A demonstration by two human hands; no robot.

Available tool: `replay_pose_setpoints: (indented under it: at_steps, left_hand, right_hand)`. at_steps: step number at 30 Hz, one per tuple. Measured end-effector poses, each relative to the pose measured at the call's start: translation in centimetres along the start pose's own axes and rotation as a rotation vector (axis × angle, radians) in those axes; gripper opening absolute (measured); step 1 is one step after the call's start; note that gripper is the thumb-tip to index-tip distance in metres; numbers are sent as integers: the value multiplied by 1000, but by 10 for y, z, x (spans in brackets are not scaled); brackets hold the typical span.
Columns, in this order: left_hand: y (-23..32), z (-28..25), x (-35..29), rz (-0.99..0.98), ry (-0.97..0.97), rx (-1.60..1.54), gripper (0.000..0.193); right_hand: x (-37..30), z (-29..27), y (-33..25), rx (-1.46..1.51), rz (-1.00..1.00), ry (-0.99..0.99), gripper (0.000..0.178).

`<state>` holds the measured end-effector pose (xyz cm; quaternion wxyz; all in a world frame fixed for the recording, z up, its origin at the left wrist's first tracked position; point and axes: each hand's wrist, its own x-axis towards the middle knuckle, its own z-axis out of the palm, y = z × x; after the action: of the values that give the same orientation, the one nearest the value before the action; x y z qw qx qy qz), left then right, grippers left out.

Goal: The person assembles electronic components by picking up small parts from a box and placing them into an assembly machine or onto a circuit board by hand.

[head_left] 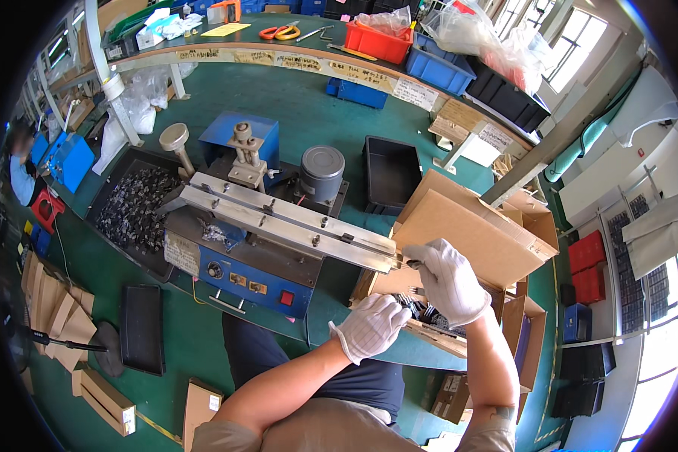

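My right hand (450,282), in a white striped work glove, is closed on a small dark part (413,264) at the right end of the metal rail (294,222). The part's kind is too small to tell. My left hand (371,327), gloved alike, has its fingers curled at the near left side of an open cardboard box (467,226); whatever they hold, if anything, is hidden. Small dark metal pieces (428,312) lie in the box between my hands. The rail runs along the top of a blue benchtop machine (260,282) with a knob and a red switch.
A black tray (102,200) heaped with small dark pieces stands left of the machine. Behind the box sits a black bin (392,175). Scissors (280,32) and a red bin (379,39) are on the rear shelf. Another person (22,166) is at far left.
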<state>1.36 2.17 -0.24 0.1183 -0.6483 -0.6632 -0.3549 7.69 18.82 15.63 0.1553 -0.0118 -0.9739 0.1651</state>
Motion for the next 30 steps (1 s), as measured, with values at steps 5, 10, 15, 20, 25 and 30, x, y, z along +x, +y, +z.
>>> replay_pose_setpoints:
  at_steps: [5, 10, 15, 20, 25, 30]
  left_hand:
    - [0, 1, 0, -5, 5, -2, 30]
    - [0, 1, -1, -6, 0, 8, 30]
    - [0, 1, -2, -6, -25, 19, 30]
    - [0, 3, -2, -14, -27, -10, 30]
    - [2, -2, 2, -25, -65, -1, 32]
    - [2, -2, 3, -32, -37, -30, 29]
  right_hand:
    - [5, 8, -4, 3, 29, 64, 35]
    - [12, 12, -13, 71, -15, 145, 33]
    - [18, 21, -15, 132, -16, 128, 35]
    - [16, 11, -4, 150, 124, 314, 32]
    - [-16, 26, 52, -134, 374, -314, 22]
    - [-31, 44, 53, -328, 329, -525, 16]
